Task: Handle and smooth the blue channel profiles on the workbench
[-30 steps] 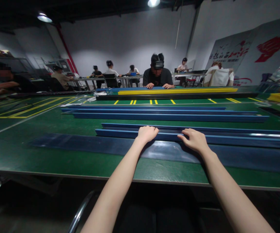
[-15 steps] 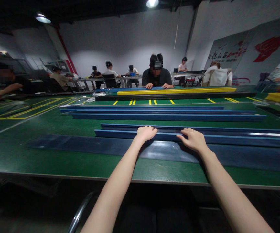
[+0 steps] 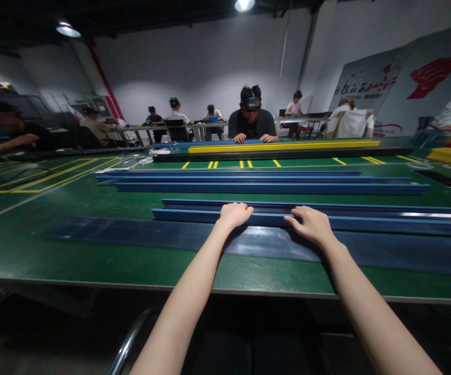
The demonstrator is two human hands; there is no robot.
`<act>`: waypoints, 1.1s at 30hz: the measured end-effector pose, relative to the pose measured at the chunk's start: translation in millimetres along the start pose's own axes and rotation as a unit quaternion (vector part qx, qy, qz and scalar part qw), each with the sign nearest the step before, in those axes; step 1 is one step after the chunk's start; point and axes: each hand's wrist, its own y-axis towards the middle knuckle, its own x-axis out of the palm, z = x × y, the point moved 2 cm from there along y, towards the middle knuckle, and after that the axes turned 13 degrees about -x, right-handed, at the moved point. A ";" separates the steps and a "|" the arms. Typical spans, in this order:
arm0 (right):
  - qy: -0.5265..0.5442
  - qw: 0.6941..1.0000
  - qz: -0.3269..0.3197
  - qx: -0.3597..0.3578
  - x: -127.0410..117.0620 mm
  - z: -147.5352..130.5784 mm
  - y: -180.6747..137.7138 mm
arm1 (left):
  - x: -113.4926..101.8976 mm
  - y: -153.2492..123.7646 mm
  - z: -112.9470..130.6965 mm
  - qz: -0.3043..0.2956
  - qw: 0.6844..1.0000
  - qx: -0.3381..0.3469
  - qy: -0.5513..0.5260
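A long blue channel strip (image 3: 186, 214) lies across the green table (image 3: 73, 255) in front of me. My left hand (image 3: 235, 214) curls its fingers over the strip's near edge. My right hand (image 3: 311, 225) grips the same edge a little further right. Under the strip lies a long dark blue glossy sheet (image 3: 132, 233). A second blue rail (image 3: 366, 209) runs just behind the strip.
Several more blue strips (image 3: 249, 183) lie further back. Beyond them a yellow strip (image 3: 288, 147) rests on a black rail, where a person in black (image 3: 252, 121) sits opposite with both hands on a blue piece. Other people sit at tables behind and at both sides.
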 end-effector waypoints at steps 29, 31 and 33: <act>-0.001 1.000 -0.007 -0.001 -1.2 -0.3 0.3 | -1.1 -1.1 1.1 -0.006 1.000 0.001 0.004; -0.001 1.000 -0.008 -0.001 -1.1 -0.2 0.2 | -1.0 -1.2 1.2 -0.007 1.000 0.001 0.006; 0.002 1.000 -0.008 -0.002 -0.9 0.0 0.0 | -0.9 -1.3 1.2 -0.007 1.000 0.000 0.008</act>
